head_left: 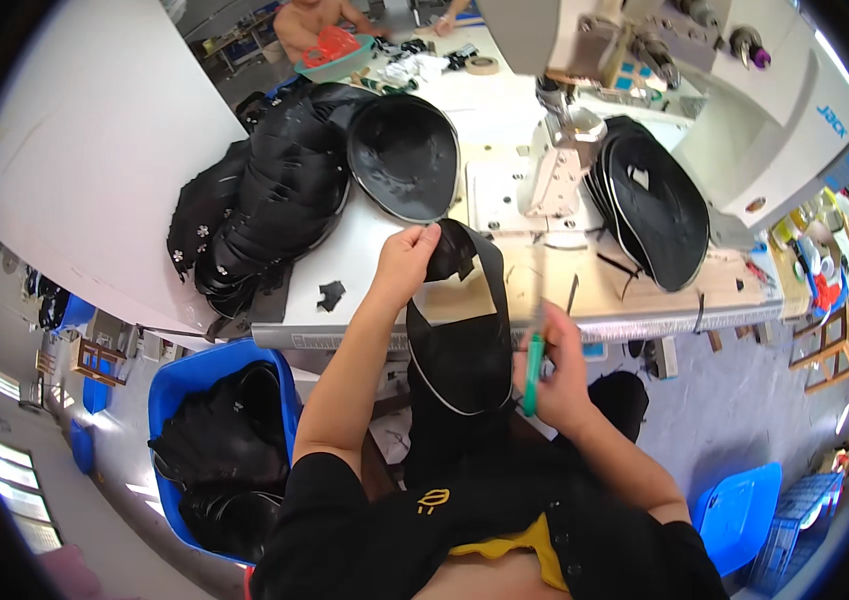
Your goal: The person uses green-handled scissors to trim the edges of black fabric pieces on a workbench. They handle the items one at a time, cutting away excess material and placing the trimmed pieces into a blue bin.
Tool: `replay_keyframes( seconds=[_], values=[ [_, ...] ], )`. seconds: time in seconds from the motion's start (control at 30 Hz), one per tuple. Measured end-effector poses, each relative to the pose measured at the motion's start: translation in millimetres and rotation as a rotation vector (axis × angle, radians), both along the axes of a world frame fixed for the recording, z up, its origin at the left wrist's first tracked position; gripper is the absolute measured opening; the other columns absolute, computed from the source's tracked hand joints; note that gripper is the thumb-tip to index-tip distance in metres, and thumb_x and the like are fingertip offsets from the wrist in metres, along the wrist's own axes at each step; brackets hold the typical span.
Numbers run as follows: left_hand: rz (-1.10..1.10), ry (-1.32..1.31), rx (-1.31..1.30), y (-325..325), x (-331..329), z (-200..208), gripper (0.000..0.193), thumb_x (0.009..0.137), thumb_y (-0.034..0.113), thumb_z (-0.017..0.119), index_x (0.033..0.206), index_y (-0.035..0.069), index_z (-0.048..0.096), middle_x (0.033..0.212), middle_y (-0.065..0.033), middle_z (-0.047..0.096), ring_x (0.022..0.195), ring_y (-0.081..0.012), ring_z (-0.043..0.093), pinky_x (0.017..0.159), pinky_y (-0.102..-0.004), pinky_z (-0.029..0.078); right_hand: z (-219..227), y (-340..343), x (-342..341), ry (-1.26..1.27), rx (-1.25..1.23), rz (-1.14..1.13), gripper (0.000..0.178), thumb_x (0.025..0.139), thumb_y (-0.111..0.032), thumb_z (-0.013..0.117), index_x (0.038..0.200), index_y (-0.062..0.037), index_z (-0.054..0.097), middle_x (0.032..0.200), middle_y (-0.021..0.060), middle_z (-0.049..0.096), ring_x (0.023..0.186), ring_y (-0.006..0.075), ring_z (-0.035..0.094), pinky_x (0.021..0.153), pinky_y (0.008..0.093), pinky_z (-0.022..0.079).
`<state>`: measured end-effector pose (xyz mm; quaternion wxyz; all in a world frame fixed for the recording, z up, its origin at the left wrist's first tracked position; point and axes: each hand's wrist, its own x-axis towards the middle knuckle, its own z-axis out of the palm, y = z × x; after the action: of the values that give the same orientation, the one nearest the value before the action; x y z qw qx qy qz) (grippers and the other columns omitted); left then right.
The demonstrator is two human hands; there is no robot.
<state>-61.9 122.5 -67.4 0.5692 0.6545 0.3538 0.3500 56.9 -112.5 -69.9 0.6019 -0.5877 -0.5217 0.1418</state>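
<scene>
My left hand (408, 262) is closed, pinching the upper end of a black leather-like piece (460, 365) with pale edging. The piece hangs down over the table's front edge, with an open gap in its upper part. To its right, my right hand (560, 370) grips green-handled scissors (535, 368). Their blades point up toward the sewing machine (557, 165) and are smeared by motion. Beyond my left hand lies a rounded black piece (403, 155) with pale edging, beside a large heap of similar black pieces (285, 185).
Right of the needle area stands another stack of black pieces (655, 210). A black scrap (331, 294) lies on the table (355, 245). A blue bin (290, 385) of black pieces stands lower left. Across the table, another person (315, 25) is near a green basin (340, 68).
</scene>
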Motion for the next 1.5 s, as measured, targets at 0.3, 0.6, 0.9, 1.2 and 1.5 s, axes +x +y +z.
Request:
replay_keyframes(
  seconds=[0.3, 0.6, 0.9, 1.2, 1.5],
  values=[
    [-0.010, -0.211, -0.534, -75.4, 3.2, 37.7, 0.032, 0.097, 0.033, 0.042, 0.097, 0.004, 0.054, 0.072, -0.0056, 0.060, 0.053, -0.0123, 0.053, 0.042, -0.0267, 0.043, 36.6, 18.5, 9.7, -0.176, -0.003, 0.013, 0.078, 0.059, -0.012, 0.083, 0.126, -0.0042, 0.043, 0.089, 0.0120, 0.057, 0.079, 0.0252, 0.057, 0.072, 0.0353, 0.046],
    [-0.153, -0.253, -0.751, -84.7, 13.3, 39.2, 0.031, 0.097, 0.031, 0.041, 0.093, 0.003, 0.054, 0.069, -0.0090, 0.059, 0.043, -0.0128, 0.049, 0.037, -0.0226, 0.038, 59.1, 40.9, 38.2, -0.504, 0.055, 0.340, 0.059, 0.068, -0.002, 0.072, 0.122, -0.0106, 0.049, 0.091, 0.0118, 0.056, 0.081, 0.0299, 0.057, 0.071, 0.0370, 0.047],
    [-0.315, -0.204, -0.575, -67.9, 23.8, 29.8, 0.024, 0.095, 0.026, 0.046, 0.087, 0.006, 0.057, 0.069, -0.0035, 0.058, 0.052, -0.0104, 0.051, 0.040, -0.0218, 0.036, 77.4, 51.5, 36.3, -0.355, -0.118, 0.500, 0.053, 0.075, 0.003, 0.066, 0.124, -0.0098, 0.050, 0.098, 0.0125, 0.060, 0.082, 0.0209, 0.059, 0.076, 0.0302, 0.048],
    [0.271, 0.024, 0.218, -108.1, -15.9, 42.3, 0.022, 0.087, 0.007, 0.056, 0.108, -0.001, 0.055, 0.084, -0.0102, 0.062, 0.077, -0.0185, 0.060, 0.065, -0.0300, 0.048, 51.8, 89.9, 17.7, -0.246, -0.069, 0.188, 0.060, 0.070, 0.005, 0.063, 0.125, -0.0092, 0.043, 0.085, 0.0138, 0.057, 0.074, 0.0263, 0.057, 0.071, 0.0317, 0.047],
    [0.072, -0.359, -0.085, -118.3, -4.7, 10.5, 0.022, 0.090, 0.003, 0.053, 0.111, -0.004, 0.054, 0.095, -0.0076, 0.062, 0.082, -0.0110, 0.061, 0.071, -0.0234, 0.051, 55.1, 79.4, 9.0, -0.074, -0.233, 0.327, 0.062, 0.072, 0.005, 0.062, 0.128, -0.0076, 0.038, 0.085, 0.0096, 0.055, 0.075, 0.0178, 0.055, 0.071, 0.0287, 0.046]
  ],
)
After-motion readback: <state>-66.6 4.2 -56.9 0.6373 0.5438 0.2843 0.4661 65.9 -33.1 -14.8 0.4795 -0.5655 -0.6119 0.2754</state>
